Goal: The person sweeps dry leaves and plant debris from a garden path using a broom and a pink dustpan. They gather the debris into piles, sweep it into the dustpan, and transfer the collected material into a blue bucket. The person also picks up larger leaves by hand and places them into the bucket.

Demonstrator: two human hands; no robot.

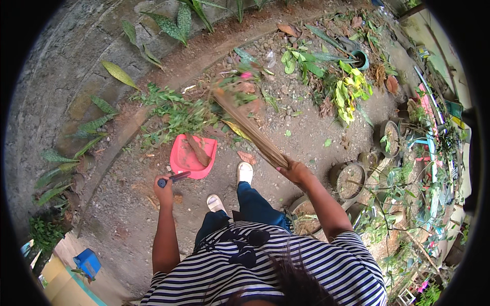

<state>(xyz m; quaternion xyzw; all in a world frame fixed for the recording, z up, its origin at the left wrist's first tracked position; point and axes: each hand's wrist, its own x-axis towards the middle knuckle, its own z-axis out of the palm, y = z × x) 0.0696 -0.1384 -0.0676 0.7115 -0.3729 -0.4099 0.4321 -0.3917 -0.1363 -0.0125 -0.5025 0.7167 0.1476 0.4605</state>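
Pink dustpan [193,155] on gravel | left hand [163,192] fingers wrapped around its handle | right hand [295,171] fingers clenched on stick broom [250,128]

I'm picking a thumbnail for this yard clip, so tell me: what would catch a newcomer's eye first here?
The pink dustpan on the gravel at centre stands out most, a brown leaf lying in it, its dark handle gripped by the left hand. Next comes the stick broom, held by the right hand and slanting up to a pile of green cuttings. The yellow-green plant at upper right is also bright.
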